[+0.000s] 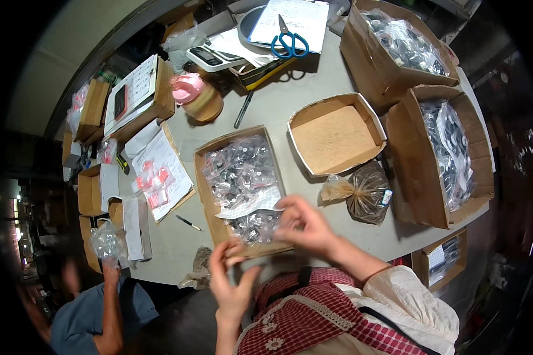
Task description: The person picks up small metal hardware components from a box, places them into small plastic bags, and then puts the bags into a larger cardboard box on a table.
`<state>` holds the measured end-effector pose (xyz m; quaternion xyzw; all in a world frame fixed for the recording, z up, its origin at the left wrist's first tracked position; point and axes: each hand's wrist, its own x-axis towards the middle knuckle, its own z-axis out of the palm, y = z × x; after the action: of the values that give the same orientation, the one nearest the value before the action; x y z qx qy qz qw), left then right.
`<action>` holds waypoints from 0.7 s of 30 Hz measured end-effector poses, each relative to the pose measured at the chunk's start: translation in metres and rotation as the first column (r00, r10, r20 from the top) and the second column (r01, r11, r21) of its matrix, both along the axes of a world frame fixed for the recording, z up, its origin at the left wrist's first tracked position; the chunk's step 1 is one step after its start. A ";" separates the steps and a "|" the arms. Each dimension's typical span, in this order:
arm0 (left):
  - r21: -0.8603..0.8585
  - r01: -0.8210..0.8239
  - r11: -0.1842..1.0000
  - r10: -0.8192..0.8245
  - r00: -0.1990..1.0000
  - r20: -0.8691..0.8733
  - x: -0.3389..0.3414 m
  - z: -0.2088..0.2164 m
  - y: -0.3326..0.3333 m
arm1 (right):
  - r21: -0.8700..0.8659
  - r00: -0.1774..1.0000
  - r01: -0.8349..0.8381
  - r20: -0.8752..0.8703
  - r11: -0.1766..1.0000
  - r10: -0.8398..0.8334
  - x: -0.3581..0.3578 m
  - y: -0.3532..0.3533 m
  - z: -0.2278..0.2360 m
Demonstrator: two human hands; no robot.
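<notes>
A shallow cardboard box (201, 177) stands in front of me, filled with small clear bags (240, 165) of dark and metallic small parts. A white sheet with a fine printed pattern (251, 205) lies across the bags near the box's close end. At that end's left corner my left hand (232, 283) is open, thumb and curled fingers apart, with nothing seen between them. Over the box's right edge reaches my right hand (307, 226), fingers bent and thumb apart, beside the bags. Its fingertips partly cover the box edge, and I see nothing held in it.
An empty white-edged tray (337, 133) and a tied bag of dark parts (367, 194) lie right. Large cartons (417, 160) of bags stand beyond. Scissors (289, 44), a scale (206, 58) and a pink-lidded jug (198, 100) sit farther back. A co-worker (103, 313) holds a clear bag (108, 241) at left.
</notes>
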<state>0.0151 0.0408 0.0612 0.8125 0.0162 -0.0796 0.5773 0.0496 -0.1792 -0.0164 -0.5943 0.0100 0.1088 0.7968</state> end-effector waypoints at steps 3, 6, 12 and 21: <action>-0.011 0.113 0.994 -0.113 0.983 -0.145 0.013 -0.016 -0.018 | 0.024 0.975 -0.200 0.105 0.980 0.196 -0.007 0.010 0.009; -0.020 -0.004 1.000 0.003 0.996 -0.091 0.019 -0.025 -0.021 | -0.120 0.968 -0.128 0.200 0.984 0.150 0.000 -0.008 0.005; 0.181 -0.085 0.980 0.098 0.993 -0.064 0.021 -0.031 -0.021 | -0.933 0.957 0.268 0.287 0.240 0.046 0.025 -0.056 -0.033; 0.512 -0.050 0.858 -0.034 0.988 0.153 0.023 -0.029 -0.025 | -0.937 0.936 0.213 0.277 0.278 0.217 -0.012 -0.049 -0.045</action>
<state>0.0376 0.0156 0.0324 0.9406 -0.0050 -0.0062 0.3395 0.0378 -0.2281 -0.0617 -0.9612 -0.0701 -0.0264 0.2654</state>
